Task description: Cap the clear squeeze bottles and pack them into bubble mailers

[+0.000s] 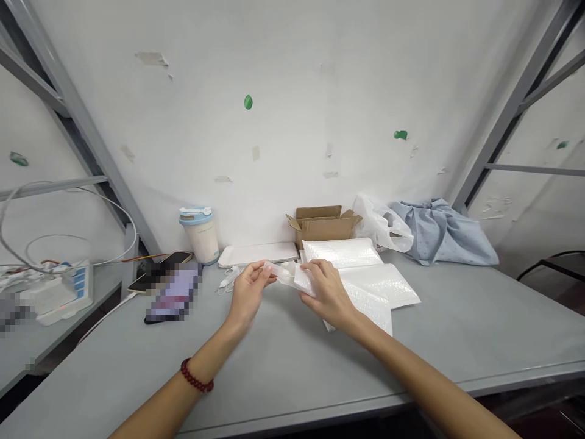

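Above the middle of the grey table, my left hand (pixel 249 294) pinches the left end of a small clear plastic bag (pixel 282 274). My right hand (pixel 329 294) grips the bag's right end, where something white shows inside; what it is I cannot make out. Several white bubble mailers (pixel 393 286) lie overlapping behind and to the right of my right hand. A bundle of white cable (pixel 227 280) rests on the table just left of my left hand.
Along the wall stand a lidded cup (pixel 201 236), a flat white box (pixel 258 254), an open cardboard box (pixel 323 228), a white plastic bag (pixel 382 224) and a blue cloth bundle (pixel 445 235). Phones (pixel 173 294) lie at left, near a power strip (pixel 73 296).
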